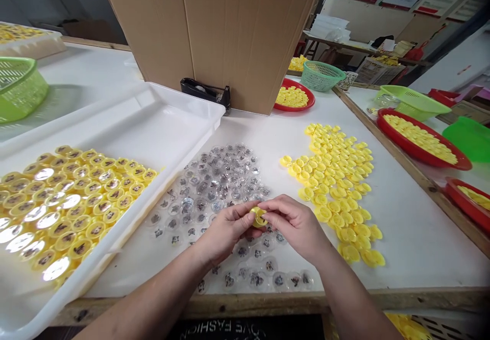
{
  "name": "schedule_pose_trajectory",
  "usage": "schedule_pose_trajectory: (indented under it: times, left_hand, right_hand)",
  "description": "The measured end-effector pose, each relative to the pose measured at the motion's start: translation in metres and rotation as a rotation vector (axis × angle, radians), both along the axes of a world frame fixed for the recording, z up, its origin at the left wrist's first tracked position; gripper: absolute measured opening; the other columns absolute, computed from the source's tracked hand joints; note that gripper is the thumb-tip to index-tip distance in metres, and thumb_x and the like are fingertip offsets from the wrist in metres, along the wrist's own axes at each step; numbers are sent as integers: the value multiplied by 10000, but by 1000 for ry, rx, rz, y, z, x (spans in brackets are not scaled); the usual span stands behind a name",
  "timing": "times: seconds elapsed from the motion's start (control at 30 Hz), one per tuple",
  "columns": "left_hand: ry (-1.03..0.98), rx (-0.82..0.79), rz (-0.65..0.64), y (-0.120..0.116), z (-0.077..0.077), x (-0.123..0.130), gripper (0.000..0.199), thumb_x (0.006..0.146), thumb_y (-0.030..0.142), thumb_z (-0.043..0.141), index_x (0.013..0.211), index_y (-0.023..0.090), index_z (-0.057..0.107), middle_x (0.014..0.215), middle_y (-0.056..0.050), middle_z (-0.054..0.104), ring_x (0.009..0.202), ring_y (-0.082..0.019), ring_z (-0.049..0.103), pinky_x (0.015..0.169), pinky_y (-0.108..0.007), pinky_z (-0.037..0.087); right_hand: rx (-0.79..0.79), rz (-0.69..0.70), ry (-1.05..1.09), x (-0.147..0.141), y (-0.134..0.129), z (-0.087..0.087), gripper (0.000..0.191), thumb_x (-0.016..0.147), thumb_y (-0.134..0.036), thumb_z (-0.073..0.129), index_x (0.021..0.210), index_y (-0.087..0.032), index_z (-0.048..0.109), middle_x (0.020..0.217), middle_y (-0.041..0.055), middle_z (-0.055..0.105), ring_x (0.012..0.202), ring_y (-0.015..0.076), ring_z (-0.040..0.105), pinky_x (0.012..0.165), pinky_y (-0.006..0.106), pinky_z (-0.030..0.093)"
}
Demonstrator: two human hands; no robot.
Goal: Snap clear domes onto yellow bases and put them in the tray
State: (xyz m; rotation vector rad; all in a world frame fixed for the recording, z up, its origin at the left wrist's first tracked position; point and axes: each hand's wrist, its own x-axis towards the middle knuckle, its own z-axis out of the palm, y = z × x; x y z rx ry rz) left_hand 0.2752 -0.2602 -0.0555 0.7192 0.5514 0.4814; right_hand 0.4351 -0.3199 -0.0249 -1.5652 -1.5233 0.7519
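Note:
Both hands meet above the white table, pinching a round yellow plastic cap (259, 217) between their fingertips. My left hand (225, 231) grips it from the left and my right hand (294, 223) from the right, so part of the cap is hidden. Under and behind my hands lies a spread of clear plastic capsules (206, 192) with dark figures inside. To the right of my right hand is a heap of loose yellow caps (337, 187). On the left, a white plastic tray (133, 125) holds rows of yellow-rimmed capsules (72, 207).
A tall cardboard panel (229, 33) rises at the table's back, with a black tape dispenser (204, 91) at its foot. Red trays of yellow caps (419, 138) and green baskets (321, 76) stand beyond. The table's wooden front edge (268, 301) runs below my arms.

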Motion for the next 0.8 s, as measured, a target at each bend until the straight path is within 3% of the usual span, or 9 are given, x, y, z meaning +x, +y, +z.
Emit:
schedule_pose_trajectory:
  times: [0.1, 0.3, 0.5, 0.67, 0.8]
  left_hand:
    - [27, -24, 12, -2, 0, 1, 461, 688, 303, 756, 1119, 189, 641, 919, -52, 687, 759, -128, 619, 761, -270, 487]
    - [169, 90, 53, -5, 4, 2, 366, 724, 274, 718, 1057, 144, 637, 914, -68, 695, 767, -154, 629, 722, -289, 506]
    - [141, 115, 106, -6, 3, 4, 333, 708, 229, 727, 1013, 140, 628, 845, -48, 689, 752, -137, 623, 712, -267, 503]
    - [99, 107, 121, -7, 5, 4, 334, 712, 205, 721, 1026, 137, 628, 837, -46, 690, 764, -136, 621, 720, -259, 498]
    - [141, 225, 130, -7, 4, 3, 315, 747, 189, 684, 1056, 147, 636, 850, -47, 695, 750, -138, 615, 685, -247, 487]
  right_hand:
    - [62, 3, -167, -3, -5, 7, 195, 834, -148, 547, 939, -245, 680, 860, 24, 631, 787, 147, 602, 689, 284, 497]
    - [57, 6, -283, -8, -12, 7, 252, 722, -134, 693, 958, -200, 633, 835, 18, 597, 668, 126, 574, 601, 257, 501]
    - [209, 17, -413, -10, -13, 4, 252, 773, -104, 630, 993, -222, 595, 906, 35, 623, 798, 164, 610, 703, 295, 528]
    - [296, -31, -461, -14, -14, 7, 289, 804, -98, 569, 1050, -248, 581, 950, 47, 647, 840, 187, 623, 736, 326, 537]
    - [279, -29, -440, -14, -13, 8, 279, 800, -98, 574, 1028, -256, 596, 966, 41, 644, 852, 185, 623, 747, 327, 538]
